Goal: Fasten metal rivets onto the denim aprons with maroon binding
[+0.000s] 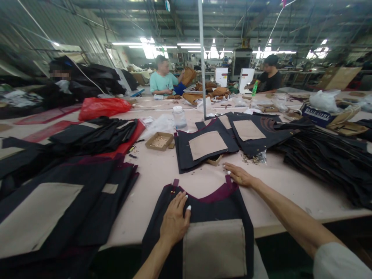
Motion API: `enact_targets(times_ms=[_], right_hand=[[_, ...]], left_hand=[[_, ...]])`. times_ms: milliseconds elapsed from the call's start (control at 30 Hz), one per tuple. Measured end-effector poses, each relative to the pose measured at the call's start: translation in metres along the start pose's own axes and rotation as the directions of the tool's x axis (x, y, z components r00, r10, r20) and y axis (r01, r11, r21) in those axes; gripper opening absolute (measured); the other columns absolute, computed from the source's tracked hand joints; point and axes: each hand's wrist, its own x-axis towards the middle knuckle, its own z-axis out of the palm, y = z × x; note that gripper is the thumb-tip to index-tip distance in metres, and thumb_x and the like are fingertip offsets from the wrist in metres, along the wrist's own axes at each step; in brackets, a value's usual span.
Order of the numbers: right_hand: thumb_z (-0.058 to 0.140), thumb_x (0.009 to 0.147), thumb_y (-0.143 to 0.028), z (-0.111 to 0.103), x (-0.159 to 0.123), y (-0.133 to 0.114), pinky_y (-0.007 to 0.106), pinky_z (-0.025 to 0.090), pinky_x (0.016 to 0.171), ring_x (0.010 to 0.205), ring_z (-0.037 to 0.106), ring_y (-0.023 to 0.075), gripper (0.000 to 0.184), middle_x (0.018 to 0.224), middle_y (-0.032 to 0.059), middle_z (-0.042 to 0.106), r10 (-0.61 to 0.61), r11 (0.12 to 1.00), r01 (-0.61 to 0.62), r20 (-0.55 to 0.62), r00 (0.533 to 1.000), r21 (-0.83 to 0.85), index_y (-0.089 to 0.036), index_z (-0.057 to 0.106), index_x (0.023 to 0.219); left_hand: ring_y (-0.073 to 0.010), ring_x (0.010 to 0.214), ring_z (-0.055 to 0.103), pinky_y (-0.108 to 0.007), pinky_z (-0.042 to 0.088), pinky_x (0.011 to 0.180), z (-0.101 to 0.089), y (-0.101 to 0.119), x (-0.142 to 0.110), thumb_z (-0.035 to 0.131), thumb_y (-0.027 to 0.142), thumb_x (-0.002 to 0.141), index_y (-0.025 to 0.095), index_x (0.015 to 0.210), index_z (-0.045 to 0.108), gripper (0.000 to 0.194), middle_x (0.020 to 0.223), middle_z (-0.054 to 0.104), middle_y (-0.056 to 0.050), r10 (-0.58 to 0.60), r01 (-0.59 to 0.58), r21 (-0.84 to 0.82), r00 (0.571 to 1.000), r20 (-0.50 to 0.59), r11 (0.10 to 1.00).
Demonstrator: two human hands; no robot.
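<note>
A dark apron-like garment [221,209] with maroon trim and a tan pocket [215,248] lies flat on the table edge in front of me. My left hand [174,221] rests flat on its upper left part, fingers spread, beside the pocket. My right hand [240,175] reaches to the garment's upper right strap, fingers bent down on the table just past the maroon edge; I cannot make out anything in it. Small metal studs [172,191] sit on the upper left strap.
Stacks of similar dark garments lie at left [66,201], centre [203,147] and right [325,155]. A small cardboard tray of metal parts [159,140], a plastic jar [179,117], a pole [202,58] and a red bag [101,107] stand beyond. Three people sit at the far side.
</note>
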Motion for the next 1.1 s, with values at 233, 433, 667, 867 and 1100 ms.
enact_targets(times_ms=[233, 433, 667, 867, 1100], right_hand=[[0.058, 0.084, -0.029, -0.025, -0.016, -0.004, 0.036, 0.055, 0.080, 0.092, 0.069, 0.0264, 0.029, 0.103, 0.0109, 0.075, 0.419, 0.898, -0.440, -0.251, 0.872, -0.029, -0.018, 0.074, 0.106], [0.060, 0.078, -0.021, -0.021, 0.000, -0.010, 0.031, 0.050, 0.076, 0.080, 0.067, 0.0233, 0.025, 0.088, 0.0075, 0.075, 0.415, 0.863, -0.444, -0.161, 0.895, -0.243, -0.018, 0.077, 0.097], [0.059, 0.078, -0.017, -0.022, 0.020, -0.003, 0.030, 0.050, 0.082, 0.087, 0.068, 0.0231, 0.026, 0.098, 0.0097, 0.076, 0.393, 0.868, -0.402, -0.091, 0.915, -0.291, -0.017, 0.079, 0.095], [0.061, 0.073, -0.016, -0.032, 0.035, 0.003, 0.027, 0.047, 0.073, 0.080, 0.067, 0.0227, 0.019, 0.086, 0.0085, 0.076, 0.403, 0.866, -0.375, 0.017, 0.915, -0.331, -0.017, 0.078, 0.082], [0.059, 0.081, -0.026, -0.036, 0.036, -0.041, 0.028, 0.039, 0.065, 0.073, 0.060, 0.0215, 0.014, 0.077, 0.0116, 0.069, 0.417, 0.827, -0.409, -0.066, 0.906, -0.387, -0.015, 0.067, 0.076]], left_hand=[[-0.0302, 0.142, 0.044, -0.055, 0.039, 0.118, 0.000, 0.000, -0.003, 0.051, 0.023, 0.090, 0.018, 0.138, 0.056, 0.048, 0.150, 0.051, -0.011, -0.007, 0.006, -0.046, 1.000, -0.009, 0.999], [-0.0299, 0.142, 0.044, -0.053, 0.039, 0.118, -0.001, 0.000, -0.005, 0.051, 0.023, 0.090, 0.017, 0.136, 0.057, 0.047, 0.149, 0.051, -0.012, -0.019, 0.018, -0.065, 1.000, -0.013, 0.998], [-0.0293, 0.143, 0.043, -0.052, 0.037, 0.119, 0.000, -0.001, -0.007, 0.050, 0.024, 0.091, 0.016, 0.135, 0.057, 0.046, 0.150, 0.050, -0.012, -0.023, 0.023, -0.043, 1.000, 0.000, 0.999], [-0.0296, 0.143, 0.042, -0.052, 0.036, 0.120, 0.001, 0.003, -0.004, 0.050, 0.023, 0.090, 0.016, 0.135, 0.057, 0.047, 0.149, 0.051, -0.012, -0.033, 0.034, -0.065, 0.999, 0.009, 0.997], [-0.0303, 0.142, 0.044, -0.054, 0.037, 0.118, -0.001, 0.006, -0.006, 0.051, 0.023, 0.089, 0.017, 0.134, 0.059, 0.047, 0.148, 0.053, -0.012, -0.042, 0.042, -0.095, 0.999, 0.005, 0.995]])
